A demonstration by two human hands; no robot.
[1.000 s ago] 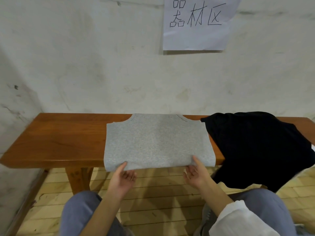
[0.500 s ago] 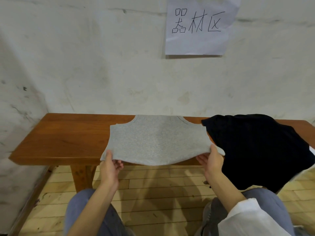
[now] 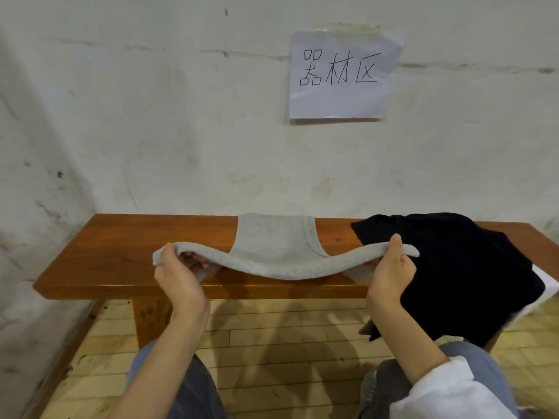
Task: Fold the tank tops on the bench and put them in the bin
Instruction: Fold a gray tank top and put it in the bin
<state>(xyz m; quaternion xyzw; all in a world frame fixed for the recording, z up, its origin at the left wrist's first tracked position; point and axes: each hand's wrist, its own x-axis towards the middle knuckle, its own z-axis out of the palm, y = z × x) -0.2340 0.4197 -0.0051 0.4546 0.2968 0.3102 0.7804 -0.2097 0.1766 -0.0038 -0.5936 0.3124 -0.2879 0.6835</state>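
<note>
A grey tank top (image 3: 273, 237) lies across the middle of the wooden bench (image 3: 121, 255). Its near hem is lifted off the bench and carried toward the wall, sagging in the middle. My left hand (image 3: 177, 273) pinches the hem's left corner, thumb on top. My right hand (image 3: 390, 270) pinches the right corner the same way. The neckline end of the grey top still lies flat at the back of the bench. A black tank top (image 3: 447, 267) is heaped on the bench's right end and hangs over its front edge. No bin is in view.
The bench stands against a white wall (image 3: 181, 131) with a paper sign (image 3: 341, 77) taped above. A pale wooden floor (image 3: 287, 334) lies below, and my knees show at the bottom. Something white (image 3: 544, 282) peeks out under the black top at the right.
Both hands have taken the grey top's near hem by its corners, lifted it off the front edge and moved it up and toward the wall, so the top folds over itself.
</note>
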